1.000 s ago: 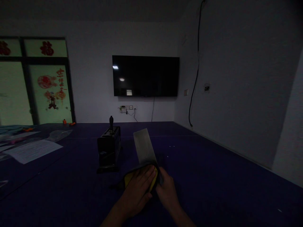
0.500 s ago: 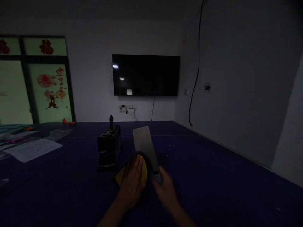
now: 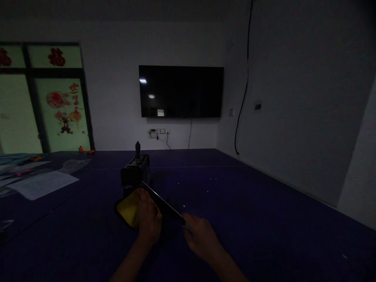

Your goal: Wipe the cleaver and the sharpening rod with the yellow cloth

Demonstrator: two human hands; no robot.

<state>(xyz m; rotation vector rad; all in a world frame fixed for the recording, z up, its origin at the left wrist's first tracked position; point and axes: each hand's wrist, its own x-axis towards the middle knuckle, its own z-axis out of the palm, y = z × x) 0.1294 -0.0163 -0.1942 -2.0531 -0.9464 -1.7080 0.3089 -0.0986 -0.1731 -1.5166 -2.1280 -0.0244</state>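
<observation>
The room is dim. My right hand (image 3: 199,237) is closed round the handle of a broad cleaver (image 3: 162,202), whose blade now shows edge-on and points up-left toward a black knife block (image 3: 133,174). My left hand (image 3: 148,221) is closed on a yellow cloth (image 3: 129,209) and presses it against the blade near its far end. Both hands are low over the dark blue table (image 3: 264,227). One knife handle (image 3: 138,149) sticks up from the block.
Papers (image 3: 44,184) and clear plastic lie on the table's left side, with small orange things near the glass doors (image 3: 44,113). A dark wall screen (image 3: 180,92) hangs ahead. A white wall with a hanging black cable (image 3: 242,98) runs along the right.
The cleaver has turned from flat-face-on to edge-on and swung left. My left hand slid the yellow cloth up and left along the blade toward the knife block.
</observation>
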